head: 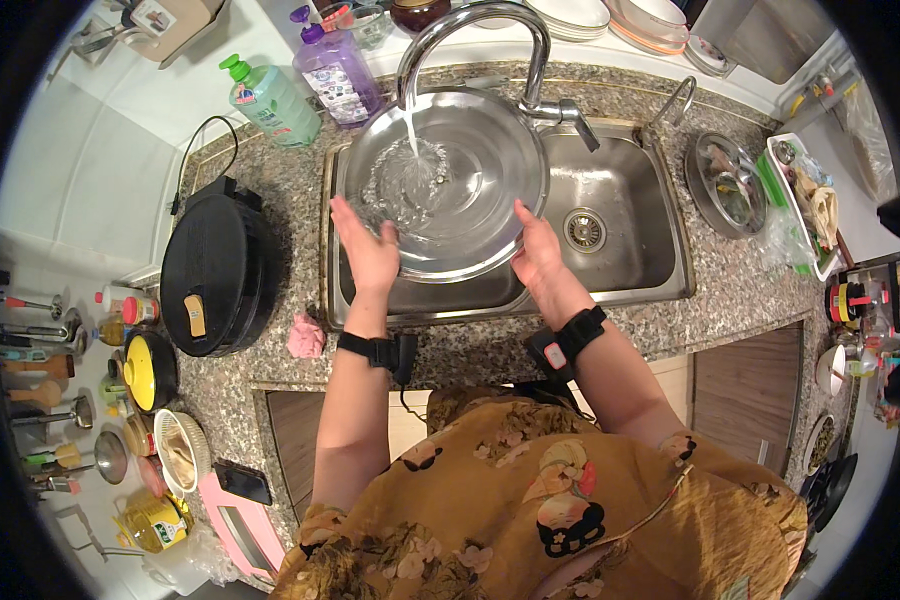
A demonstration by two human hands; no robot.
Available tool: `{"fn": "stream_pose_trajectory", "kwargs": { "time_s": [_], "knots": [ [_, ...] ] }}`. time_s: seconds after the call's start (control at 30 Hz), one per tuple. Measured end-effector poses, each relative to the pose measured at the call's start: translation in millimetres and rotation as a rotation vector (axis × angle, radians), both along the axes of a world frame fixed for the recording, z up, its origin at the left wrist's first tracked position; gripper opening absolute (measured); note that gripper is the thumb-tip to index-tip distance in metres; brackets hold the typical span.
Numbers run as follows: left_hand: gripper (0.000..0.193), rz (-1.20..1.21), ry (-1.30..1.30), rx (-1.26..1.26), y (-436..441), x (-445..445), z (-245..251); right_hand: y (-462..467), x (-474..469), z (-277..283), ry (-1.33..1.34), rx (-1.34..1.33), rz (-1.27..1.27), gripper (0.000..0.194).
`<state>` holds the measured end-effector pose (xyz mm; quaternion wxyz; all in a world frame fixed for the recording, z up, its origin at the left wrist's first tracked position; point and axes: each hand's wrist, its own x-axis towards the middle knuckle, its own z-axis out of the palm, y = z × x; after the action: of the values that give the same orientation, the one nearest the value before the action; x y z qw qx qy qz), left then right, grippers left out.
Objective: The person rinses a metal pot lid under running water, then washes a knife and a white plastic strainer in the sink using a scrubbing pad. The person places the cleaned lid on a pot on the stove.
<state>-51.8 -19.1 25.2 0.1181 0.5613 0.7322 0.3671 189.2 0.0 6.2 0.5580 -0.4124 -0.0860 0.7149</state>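
A large round glass pot lid (465,232) with a metal rim lies over the left basin of the steel double sink (622,262). Water (412,135) runs from the curved chrome faucet (536,67) onto it and spreads across the glass. My right hand (538,247) grips the lid's lower right rim, thumb on top and fingers partly hidden under it. At the lower left rim is my left hand (366,251), flat with its thumb spread; whether it touches the glass I cannot tell.
Left of the sink stand a black round electric appliance (210,270), a green pump bottle (274,105) and a purple one (337,79). A crumpled pink cloth (305,336) lies near the counter edge. To the right are a lidded bowl (724,184) and a white basket (810,202).
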Motion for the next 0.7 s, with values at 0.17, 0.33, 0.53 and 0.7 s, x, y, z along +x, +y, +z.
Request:
{"fn": "stream_pose_trajectory", "kwargs": {
  "time_s": [0.17, 0.33, 0.53, 0.7],
  "knots": [
    [0.072, 0.267, -0.834, 0.228, -12, -19, -4, 10, -1, 0, 0.118, -0.155, 0.123, 0.039],
    [0.019, 0.272, -1.295, -0.14, -38, -26, -13, 2, 15, 55, -0.334, 0.018, 0.339, 0.037],
    [0.014, 0.12, -1.623, -0.368, -53, -4, -21, -14, 43, 110, -0.707, 0.153, 0.415, 0.038],
    [0.014, 0.074, -1.624, -0.332, -53, 2, -6, -4, 59, 76, -0.55, 0.024, 0.285, 0.028]
  ]
}}
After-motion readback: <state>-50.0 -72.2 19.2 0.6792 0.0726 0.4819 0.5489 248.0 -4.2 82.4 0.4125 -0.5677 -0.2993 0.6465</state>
